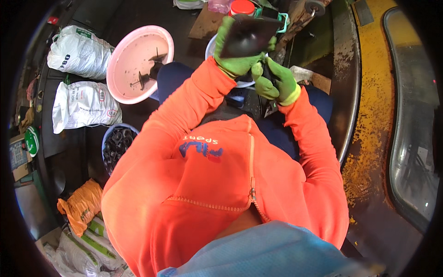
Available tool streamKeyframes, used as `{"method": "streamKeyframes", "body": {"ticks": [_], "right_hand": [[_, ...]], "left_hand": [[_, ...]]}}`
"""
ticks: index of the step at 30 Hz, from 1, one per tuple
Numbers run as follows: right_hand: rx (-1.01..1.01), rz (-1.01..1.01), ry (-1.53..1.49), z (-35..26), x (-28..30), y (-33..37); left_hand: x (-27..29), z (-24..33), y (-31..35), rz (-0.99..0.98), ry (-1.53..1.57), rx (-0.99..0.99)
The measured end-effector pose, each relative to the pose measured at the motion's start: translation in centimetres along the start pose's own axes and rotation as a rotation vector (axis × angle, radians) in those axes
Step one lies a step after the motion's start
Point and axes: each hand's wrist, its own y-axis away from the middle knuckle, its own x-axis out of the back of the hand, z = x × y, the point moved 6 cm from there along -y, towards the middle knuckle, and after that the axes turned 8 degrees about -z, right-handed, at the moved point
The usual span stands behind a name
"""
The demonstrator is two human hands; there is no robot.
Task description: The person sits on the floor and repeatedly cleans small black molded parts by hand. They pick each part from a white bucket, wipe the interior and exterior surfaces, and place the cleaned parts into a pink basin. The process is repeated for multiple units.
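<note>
Both of my hands wear green gloves and are raised in front of me, close together. My left hand (pixel 236 66) is wrapped round a dark, glossy, squarish moulded part (pixel 247 37), its fingers showing behind the edges. Just below the part's lower right corner is my right hand (pixel 279 82), with its fingers curled and pressed together. Something thin and dark shows by those fingers, but I cannot make out what it is. A white-blue basin (pixel 211 47) lies partly hidden behind my left hand.
At left stands a pink basin (pixel 113 69) holding a few dark moulded pieces (pixel 145 79). Two white sacks (pixel 85 105) lie beside it. Nearer me, a blue tub (pixel 107 134) holds many black pieces. A red-lidded container (pixel 242 7) is ahead; rusty yellow machinery (pixel 369 138) runs along my right.
</note>
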Motion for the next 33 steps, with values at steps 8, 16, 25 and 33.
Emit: {"method": "streamKeyframes", "body": {"ticks": [8,16,25,33], "right_hand": [[0.548,0.839,0.366,-0.6,-4.0,10.3],[1.148,2.037,1.414,-1.0,-30.3,21.9],[1.73,2.032,2.15,-0.4,-37.6,24.5],[1.828,1.941,2.439,-5.8,-35.3,28.9]], "left_hand": [[4.8,-1.9,2.4,0.259,-0.278,0.061],[0.7,-1.0,1.5,0.197,-0.459,-0.101],[-1.8,-3.1,1.0,-0.107,-0.086,0.178],[-1.5,-0.2,-0.9,-0.021,-0.405,-0.096]]}}
